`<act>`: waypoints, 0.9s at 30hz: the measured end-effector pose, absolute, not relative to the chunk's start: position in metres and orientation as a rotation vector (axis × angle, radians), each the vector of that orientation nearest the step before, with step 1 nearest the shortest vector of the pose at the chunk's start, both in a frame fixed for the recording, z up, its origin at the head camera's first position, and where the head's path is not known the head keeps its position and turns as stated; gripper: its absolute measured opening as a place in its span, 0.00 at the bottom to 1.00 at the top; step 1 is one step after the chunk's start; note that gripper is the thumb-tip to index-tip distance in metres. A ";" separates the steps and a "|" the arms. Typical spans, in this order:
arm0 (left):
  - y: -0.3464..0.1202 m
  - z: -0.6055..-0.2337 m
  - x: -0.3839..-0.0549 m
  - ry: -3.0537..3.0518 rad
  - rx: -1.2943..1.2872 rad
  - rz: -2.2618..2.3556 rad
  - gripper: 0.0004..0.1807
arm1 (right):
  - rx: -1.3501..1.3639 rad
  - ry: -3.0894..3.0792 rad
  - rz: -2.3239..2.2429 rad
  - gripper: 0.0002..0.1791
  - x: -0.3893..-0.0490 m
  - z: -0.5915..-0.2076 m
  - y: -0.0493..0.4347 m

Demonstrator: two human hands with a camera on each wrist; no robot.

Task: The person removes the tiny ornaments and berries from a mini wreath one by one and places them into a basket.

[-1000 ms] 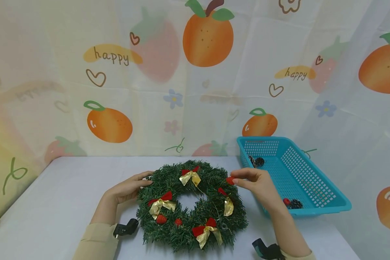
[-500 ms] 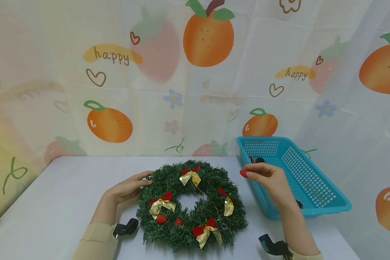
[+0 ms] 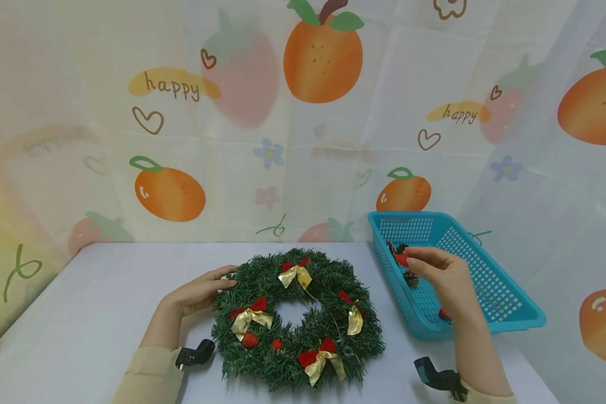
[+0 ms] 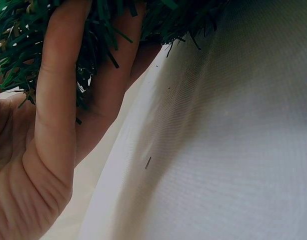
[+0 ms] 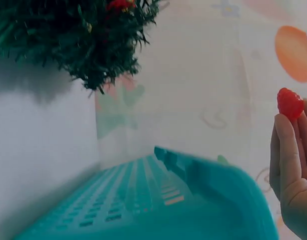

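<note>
A green artificial wreath (image 3: 237, 353) lies on the white table, carrying several red-and-gold bows and two small red ornaments (image 3: 250, 340). My left hand (image 3: 204, 293) grips the wreath's left edge; in the left wrist view its fingers (image 4: 58, 100) reach under and into the green needles. Over the left side of the blue basket, my right hand (image 3: 446, 280) pinches a bumpy red raspberry (image 5: 290, 104) between thumb and fingertips. The raspberry is held up apart from the wreath, as the right wrist view shows.
The blue perforated basket (image 3: 515, 297) stands at the table's right. Inside are pine cones (image 3: 411, 279) and another red piece (image 3: 443, 315), partly hidden by my right hand. A fruit-print curtain (image 3: 333, 168) hangs behind the table.
My right hand has moved away from the wreath's right edge, rightward and slightly back over the basket, carrying the red raspberry with it. The left hand and the wreath have stayed put.
</note>
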State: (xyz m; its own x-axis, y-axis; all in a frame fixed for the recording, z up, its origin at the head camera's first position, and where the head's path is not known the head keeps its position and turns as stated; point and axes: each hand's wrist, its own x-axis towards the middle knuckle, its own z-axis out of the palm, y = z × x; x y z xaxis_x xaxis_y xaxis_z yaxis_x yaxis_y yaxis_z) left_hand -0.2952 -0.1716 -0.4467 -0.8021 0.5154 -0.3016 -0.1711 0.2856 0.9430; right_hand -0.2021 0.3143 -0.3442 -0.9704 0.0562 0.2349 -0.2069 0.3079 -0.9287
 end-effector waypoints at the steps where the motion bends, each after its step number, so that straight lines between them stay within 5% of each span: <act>1: -0.172 -0.447 -0.295 1.989 0.307 1.564 0.41 | 0.126 -2.349 1.722 0.18 -0.202 -0.344 0.316; 27: -0.170 -0.445 -0.294 2.001 0.298 1.569 0.41 | 0.007 -1.949 2.136 0.11 -0.205 -0.352 0.366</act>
State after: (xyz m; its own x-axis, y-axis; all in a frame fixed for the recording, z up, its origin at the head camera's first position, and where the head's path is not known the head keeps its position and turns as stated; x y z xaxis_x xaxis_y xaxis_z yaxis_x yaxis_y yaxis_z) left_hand -0.2937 -0.1704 -0.4452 -0.8109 0.5036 -0.2982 -0.1692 0.2860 0.9432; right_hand -0.2046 0.3658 -0.3518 -0.9689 0.1797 0.1700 -0.1857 -0.0744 -0.9798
